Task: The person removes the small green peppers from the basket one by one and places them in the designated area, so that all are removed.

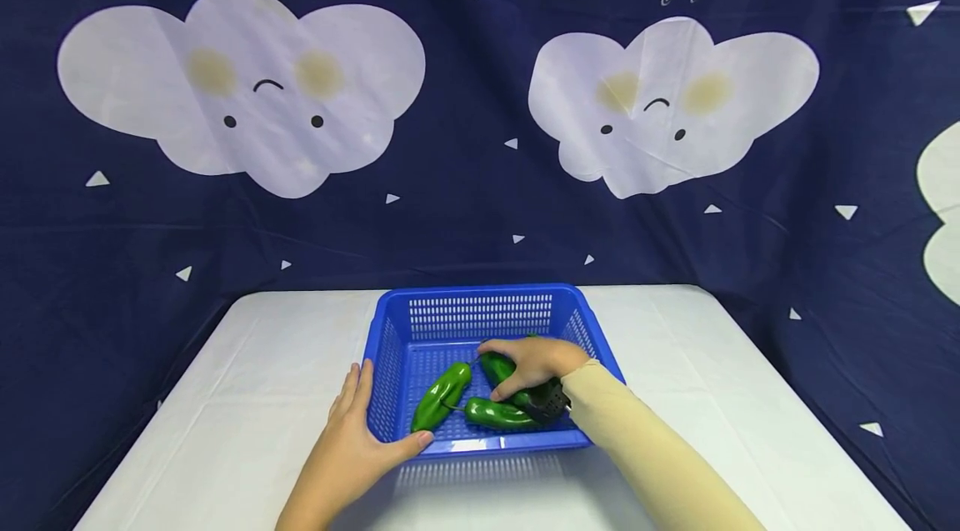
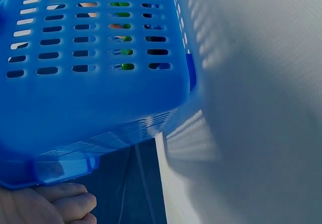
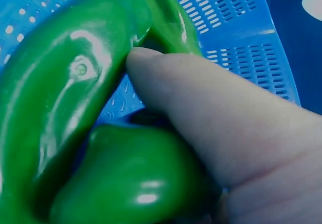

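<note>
A blue plastic basket [image 1: 480, 291] holds several glossy green peppers. My left hand [image 1: 352, 431] is at its front left corner, fingers extended along the outer left wall and thumb lying on the front rim. Fingertips show beside the rim in the left wrist view. Inside the basket, my right hand [image 1: 528, 360] grips a green pepper [image 1: 495, 366], which it partly covers. One pepper [image 1: 441, 398] lies slanted on the left, another pepper [image 1: 498, 414] lengthwise near the front. The right thumb [image 3: 171, 83] reaches between peppers in the right wrist view, close to a large pepper [image 3: 65, 93].
The basket stands on a white-covered table [image 1: 292, 348]. A dark blue curtain [image 1: 465, 206] with cloud prints hangs behind it. Beneath the right wrist sits a black perforated piece [image 1: 549, 402]. A bit of green [image 1: 532, 336] shows behind the right hand.
</note>
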`<action>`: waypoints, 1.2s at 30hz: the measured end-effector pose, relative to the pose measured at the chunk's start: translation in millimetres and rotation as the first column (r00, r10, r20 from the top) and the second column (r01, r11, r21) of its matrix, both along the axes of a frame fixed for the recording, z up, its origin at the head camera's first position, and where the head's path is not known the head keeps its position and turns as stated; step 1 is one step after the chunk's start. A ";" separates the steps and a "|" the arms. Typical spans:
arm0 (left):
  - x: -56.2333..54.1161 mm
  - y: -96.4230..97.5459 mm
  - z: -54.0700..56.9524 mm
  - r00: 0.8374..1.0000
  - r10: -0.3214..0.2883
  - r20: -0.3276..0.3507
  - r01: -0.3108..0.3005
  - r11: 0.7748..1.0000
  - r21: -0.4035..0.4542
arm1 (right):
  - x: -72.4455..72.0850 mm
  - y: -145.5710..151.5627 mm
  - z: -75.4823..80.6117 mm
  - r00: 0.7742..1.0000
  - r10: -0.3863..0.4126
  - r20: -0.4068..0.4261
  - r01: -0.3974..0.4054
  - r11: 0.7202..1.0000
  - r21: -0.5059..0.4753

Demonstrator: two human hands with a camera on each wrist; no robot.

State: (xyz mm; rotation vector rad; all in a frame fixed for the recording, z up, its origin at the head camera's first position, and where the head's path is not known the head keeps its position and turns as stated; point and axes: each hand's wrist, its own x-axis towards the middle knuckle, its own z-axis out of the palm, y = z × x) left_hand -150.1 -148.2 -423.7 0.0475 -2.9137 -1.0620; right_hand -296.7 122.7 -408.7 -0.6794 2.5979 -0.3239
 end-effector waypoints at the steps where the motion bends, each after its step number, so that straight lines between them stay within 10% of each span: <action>1: -0.1 -0.4 -0.2 1.000 0.000 0.000 0.000 1.000 0.002 | -0.2 -1.0 -0.3 1.000 0.005 -0.011 -0.005 1.000 0.002; 36: -1.8 -0.1 -6.0 0.996 -0.028 -0.081 0.038 0.993 0.116 | -1.7 -22.2 -8.2 0.977 0.108 -0.184 -0.069 0.976 0.204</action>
